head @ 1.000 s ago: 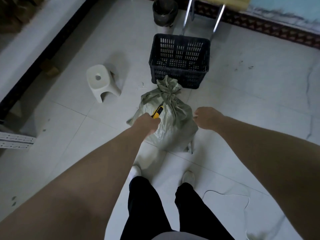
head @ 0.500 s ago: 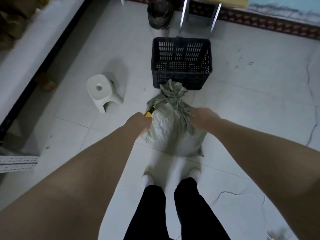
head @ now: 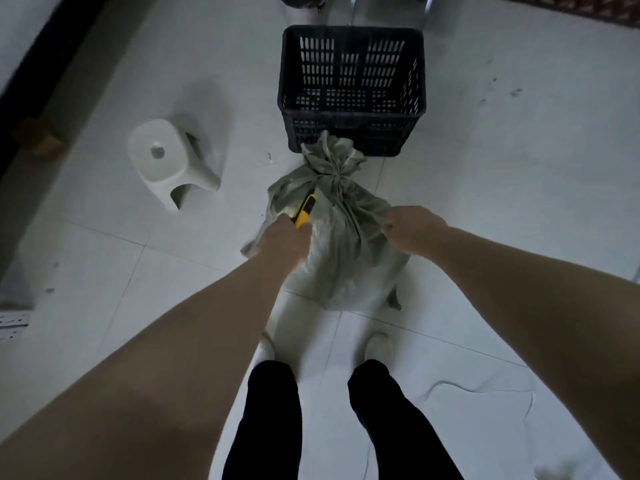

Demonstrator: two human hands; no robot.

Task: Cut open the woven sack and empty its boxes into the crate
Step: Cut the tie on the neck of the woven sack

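Note:
A grey-green woven sack (head: 341, 251) stands on the tiled floor just in front of my feet, its neck tied in a knot (head: 334, 168). My left hand (head: 282, 242) is closed around a yellow utility knife (head: 304, 211), whose tip lies against the sack's upper left side below the knot. My right hand (head: 412, 230) pinches a fold of the sack's fabric on the right side. Directly behind the sack stands a black slotted plastic crate (head: 351, 116), open at the top. The boxes inside the sack are hidden.
A small white plastic stool (head: 166, 161) stands on the floor left of the sack. A dark bin (head: 303, 0) and metal legs (head: 353, 8) are behind the crate. A dark-edged ledge (head: 45, 64) runs along the left. My shoes (head: 379, 344) stand close behind the sack.
My right hand has closed on the sack's right side. My left hand has brought the knife up against the sack below the knot. The view has moved closer over the sack.

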